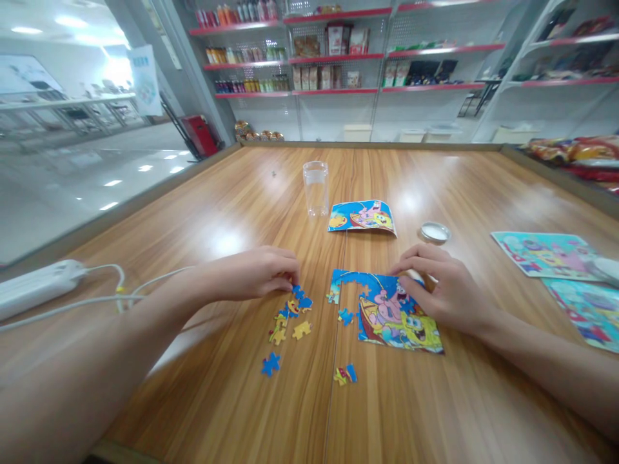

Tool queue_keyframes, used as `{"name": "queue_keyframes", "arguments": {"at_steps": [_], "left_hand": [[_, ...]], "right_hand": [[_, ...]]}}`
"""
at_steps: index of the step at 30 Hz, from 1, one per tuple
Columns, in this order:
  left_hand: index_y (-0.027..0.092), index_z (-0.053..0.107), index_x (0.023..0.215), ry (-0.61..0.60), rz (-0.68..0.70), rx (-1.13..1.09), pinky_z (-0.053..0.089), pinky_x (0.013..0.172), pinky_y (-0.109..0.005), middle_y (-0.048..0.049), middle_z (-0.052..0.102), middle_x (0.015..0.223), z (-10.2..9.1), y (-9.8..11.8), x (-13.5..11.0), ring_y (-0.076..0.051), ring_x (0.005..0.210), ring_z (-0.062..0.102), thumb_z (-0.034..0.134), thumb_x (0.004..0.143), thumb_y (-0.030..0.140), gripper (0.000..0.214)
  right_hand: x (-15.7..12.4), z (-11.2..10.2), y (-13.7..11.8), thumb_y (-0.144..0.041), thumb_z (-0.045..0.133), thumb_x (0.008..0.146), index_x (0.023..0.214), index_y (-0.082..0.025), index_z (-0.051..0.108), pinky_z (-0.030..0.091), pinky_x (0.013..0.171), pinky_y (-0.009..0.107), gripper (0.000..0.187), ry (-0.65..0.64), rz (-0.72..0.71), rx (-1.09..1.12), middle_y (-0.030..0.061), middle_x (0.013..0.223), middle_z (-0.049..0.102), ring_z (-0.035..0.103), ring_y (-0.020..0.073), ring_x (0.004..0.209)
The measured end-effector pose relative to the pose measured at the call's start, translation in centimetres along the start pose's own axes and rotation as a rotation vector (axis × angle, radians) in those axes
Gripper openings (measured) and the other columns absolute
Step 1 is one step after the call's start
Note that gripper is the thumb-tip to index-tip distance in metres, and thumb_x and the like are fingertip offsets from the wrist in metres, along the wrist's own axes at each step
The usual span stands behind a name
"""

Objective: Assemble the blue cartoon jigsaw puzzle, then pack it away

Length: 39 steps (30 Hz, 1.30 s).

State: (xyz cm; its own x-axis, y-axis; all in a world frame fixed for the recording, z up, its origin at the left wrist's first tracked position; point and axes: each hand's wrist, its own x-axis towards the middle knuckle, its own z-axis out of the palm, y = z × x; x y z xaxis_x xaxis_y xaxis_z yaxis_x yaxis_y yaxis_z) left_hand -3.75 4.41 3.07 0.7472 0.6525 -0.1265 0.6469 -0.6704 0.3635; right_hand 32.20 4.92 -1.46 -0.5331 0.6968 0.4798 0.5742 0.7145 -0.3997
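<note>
The left hand was partly closed with its fingertips at the loose puzzle pieces; the right hand was loosely curled over the upper right corner of the partly assembled puzzle. Whether either gripped a piece could not be determined. The puzzle lay flat on the table, nearer than the printed card.

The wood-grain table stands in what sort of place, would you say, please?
Probably a shop or mock store: red-edged white shelves hold rows of colourful bottles, and shiny red-and-yellow packets lie at right.
</note>
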Motion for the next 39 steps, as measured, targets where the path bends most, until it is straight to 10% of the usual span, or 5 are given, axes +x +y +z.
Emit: {"name": "queue_keyframes", "arguments": {"at_steps": [20, 29, 39], "left_hand": [[0.016, 0.063, 0.089, 0.083, -0.029, -0.027, 0.044, 0.071, -0.025, -0.0019, 0.064, 0.086, 1.5, 0.2, 0.6, -0.014, 0.078, 0.059, 0.062, 0.091, 0.021, 0.006], [0.019, 0.064, 0.124, 0.285, 0.278, 0.107, 0.049, 0.076, -0.03, -0.0091, 0.059, 0.102, 3.8, 4.0, 1.8, -0.018, 0.089, 0.058, 0.054, 0.1, 0.026, 0.027], [0.018, 0.072, 0.097, 0.155, 0.355, 0.057, 0.048, 0.076, -0.032, -0.009, 0.056, 0.096, 3.2, 4.7, 1.1, -0.019, 0.087, 0.056, 0.055, 0.098, 0.024, 0.018]], "right_hand": [[0.0, 0.2, 0.1, -0.013, 0.062, 0.083, 0.092, -0.022, 0.072, 0.046, 0.077, 0.04, 0.016, 0.027, -0.009, 0.001, 0.0062, 0.092, 0.066, 0.062, 0.023, 0.086], [-0.5, 0.3, -1.8, -0.021, 0.067, 0.085, 0.103, -0.024, 0.072, 0.04, 0.084, 0.044, 0.019, -0.026, -0.227, -0.082, 0.0062, 0.097, 0.063, 0.056, 0.0228, 0.089], [-0.4, -1.4, -1.0, -0.02, 0.062, 0.081, 0.078, -0.019, 0.061, 0.033, 0.076, 0.04, 0.003, -0.007, -0.142, -0.108, 0.0002, 0.069, 0.054, 0.049, 0.0169, 0.066]]}}
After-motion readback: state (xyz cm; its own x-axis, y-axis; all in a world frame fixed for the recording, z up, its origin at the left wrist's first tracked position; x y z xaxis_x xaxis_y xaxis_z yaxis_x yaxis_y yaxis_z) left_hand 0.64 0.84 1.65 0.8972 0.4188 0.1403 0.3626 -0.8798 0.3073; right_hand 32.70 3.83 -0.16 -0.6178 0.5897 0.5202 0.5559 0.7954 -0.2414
